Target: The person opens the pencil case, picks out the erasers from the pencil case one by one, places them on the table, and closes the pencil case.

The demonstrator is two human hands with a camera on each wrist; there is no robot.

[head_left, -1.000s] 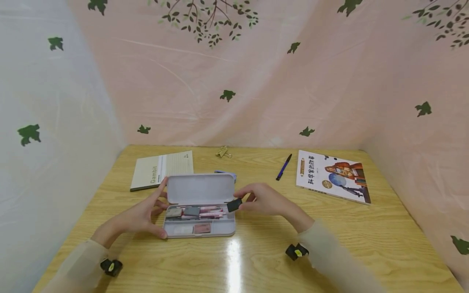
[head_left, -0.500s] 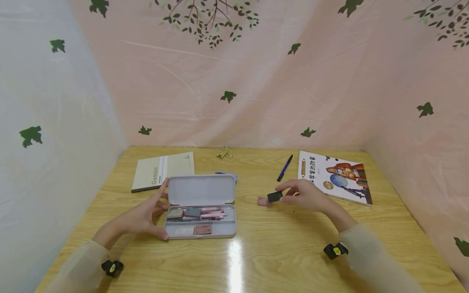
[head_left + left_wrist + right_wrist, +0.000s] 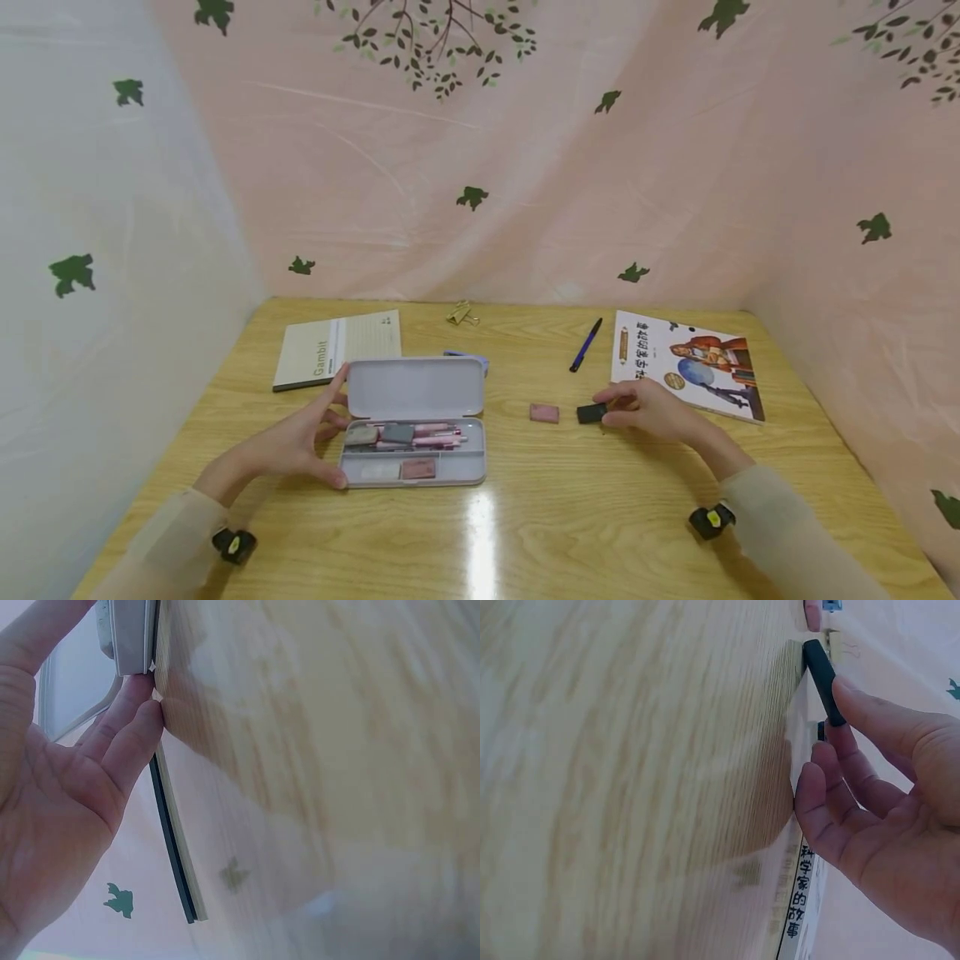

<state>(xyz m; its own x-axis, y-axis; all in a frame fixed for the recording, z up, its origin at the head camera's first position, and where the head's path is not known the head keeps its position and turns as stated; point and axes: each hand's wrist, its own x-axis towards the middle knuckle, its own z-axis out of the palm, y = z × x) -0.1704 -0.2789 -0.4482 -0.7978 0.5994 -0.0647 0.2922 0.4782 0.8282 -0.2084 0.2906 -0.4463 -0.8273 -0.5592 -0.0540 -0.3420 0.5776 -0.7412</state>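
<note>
An open white pencil case (image 3: pixel 416 387) stands on the table with its lid raised. My left hand (image 3: pixel 296 446) holds its left side, thumb at the front corner and index finger up at the lid. In the left wrist view, other fingers touch the case's rear side. Inside lie pink pens (image 3: pixel 438 442), a grey eraser (image 3: pixel 397 433), a beige one (image 3: pixel 362 436), a pink one (image 3: pixel 418 469) and a white piece (image 3: pixel 381 472). My right hand (image 3: pixel 648 410) pinches a black eraser (image 3: pixel 591 413) between thumb and fingers, low over the table. Left of it lies another pink eraser (image 3: pixel 544 413).
A notebook (image 3: pixel 307 354) lies behind the case at left, partly hidden. Behind the lid a blue object (image 3: pixel 486 364) shows. Further back are a gold binder clip (image 3: pixel 460 314) and a blue pen (image 3: pixel 586 344). A picture book (image 3: pixel 701 367) lies at right, partly behind the right hand.
My right hand has carried the black eraser from the case's right end rightward and down to the table, beside the pink eraser it had been hiding. My left hand stays on the case.
</note>
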